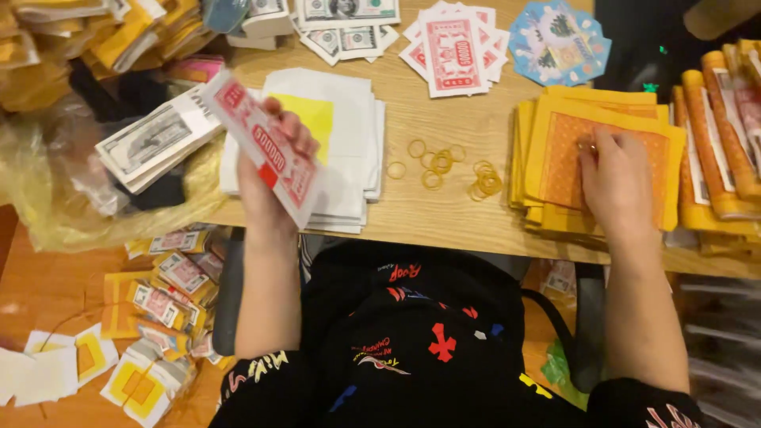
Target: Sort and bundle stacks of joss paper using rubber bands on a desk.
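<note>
My left hand (265, 178) grips a thick bundle of red-and-white paper notes (261, 143), held up over the table's near edge. Under it lies a stack of white sheets (349, 143) with a yellow square on top. My right hand (617, 186) rests palm down on a stack of yellow sheets with orange centres (555, 150), fingers spread flat on the top sheet. Between the two stacks, several loose rubber bands (444, 168) lie on the wooden table (444, 214).
Grey banknote-style bundles (151, 143) sit at left beside a clear plastic bag. More red notes (453, 51), grey notes (345, 24) and a blue octagonal paper (559, 40) lie at the back. Rolled orange bundles (725, 135) stand at right. Tied bundles (170, 293) litter the floor.
</note>
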